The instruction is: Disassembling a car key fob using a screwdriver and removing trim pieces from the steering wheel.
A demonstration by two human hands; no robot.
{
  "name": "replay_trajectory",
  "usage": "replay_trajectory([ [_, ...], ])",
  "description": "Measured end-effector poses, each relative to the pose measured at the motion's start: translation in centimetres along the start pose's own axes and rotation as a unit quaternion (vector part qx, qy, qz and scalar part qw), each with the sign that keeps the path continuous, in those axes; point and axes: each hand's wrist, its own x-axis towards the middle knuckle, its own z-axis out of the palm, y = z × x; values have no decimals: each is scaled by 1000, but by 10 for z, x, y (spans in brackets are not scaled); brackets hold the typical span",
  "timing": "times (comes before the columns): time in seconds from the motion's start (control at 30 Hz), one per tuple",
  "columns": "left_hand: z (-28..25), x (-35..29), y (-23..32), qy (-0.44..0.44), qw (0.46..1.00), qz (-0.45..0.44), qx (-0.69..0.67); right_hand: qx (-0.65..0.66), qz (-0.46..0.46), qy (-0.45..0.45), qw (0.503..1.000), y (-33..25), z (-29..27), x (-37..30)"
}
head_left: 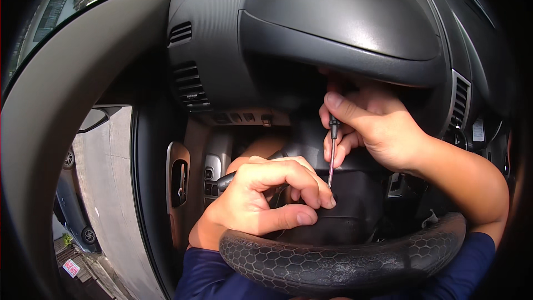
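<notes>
A thin-shafted screwdriver [332, 150] with a dark handle points down at the black steering column cover [355, 189]. My right hand [377, 128] is closed around its handle, thumb on top, below the instrument hood. The tip meets the cover beside my left fingertips; whether it sits on a screw is hidden. My left hand [272, 189] has bent fingers resting at that spot, with the thumb held apart and nothing visible between them. A dark stalk [226, 181] sticks out behind the left hand. The steering wheel [344, 264], with a honeycomb-patterned cover, lies nearest me, under both forearms.
Above my hands hangs the instrument hood [344, 11]. Air vents [190, 86] line the dash at left, another vent [459, 100] at right. The door handle [179, 175] and window switches [211, 180] lie left. Beyond the window, a car [75, 205] stands outside.
</notes>
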Motion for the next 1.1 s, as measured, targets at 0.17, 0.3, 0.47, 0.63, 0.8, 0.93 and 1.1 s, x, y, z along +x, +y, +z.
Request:
replay_trajectory([
  [0.17, -5, 4, -1, -20, 997, 29, 66, 29, 12, -58, 998, 11, -1, 1],
  [0.3, -2, 6, -6, -14, 995, 80, 50, 20, 10, -73, 997, 11, -4, 0],
  [0.47, -6, 9, -12, -37, 986, 146, 76, 52, 19, -59, 997, 11, -4, -9],
  [0.63, -7, 8, -11, -31, 983, 159, 87, 62, 5, -61, 996, 9, -2, -16],
  [0.8, -7, 8, -11, -24, 982, 163, 87, 66, -17, -46, 997, 8, -1, -19],
  [0.93, -8, 10, -11, -34, 982, 164, 88, 41, -20, -35, 998, 10, -3, -18],
  [1.1, -6, 9, -15, -26, 985, 152, 73, 59, -35, -55, 996, 9, -4, -18],
])
